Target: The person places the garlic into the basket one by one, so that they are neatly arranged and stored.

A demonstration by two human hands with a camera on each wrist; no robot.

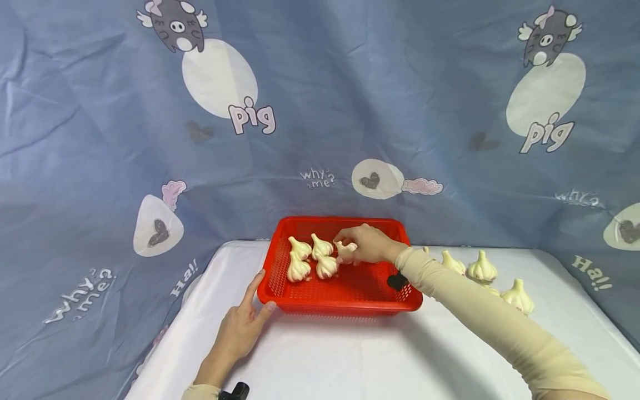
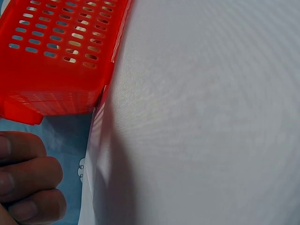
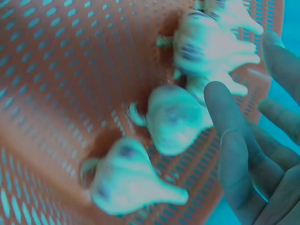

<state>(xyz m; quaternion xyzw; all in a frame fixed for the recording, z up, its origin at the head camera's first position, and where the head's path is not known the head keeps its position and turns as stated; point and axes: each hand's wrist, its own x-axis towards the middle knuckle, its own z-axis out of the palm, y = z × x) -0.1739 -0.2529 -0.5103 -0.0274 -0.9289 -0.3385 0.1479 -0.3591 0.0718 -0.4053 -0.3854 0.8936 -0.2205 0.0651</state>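
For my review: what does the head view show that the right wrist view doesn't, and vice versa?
Only head: the left hand, the pig prints on the backdrop, and loose garlic bulbs on the table, right of the basket.
Only right wrist: the gap between the fingers of the right hand, and a curled strand at the base of one of the basketed bulbs.
Both: the basket, basketed bulbs and right hand.

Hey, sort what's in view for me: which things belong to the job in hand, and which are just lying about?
Part of the job:
Red plastic basket, left hand at its corner
Garlic bulbs inside it, right hand beside them
Garlic bulbs right of the basket, probably

Just surroundings:
White tablecloth
Blue pig-print cloth behind
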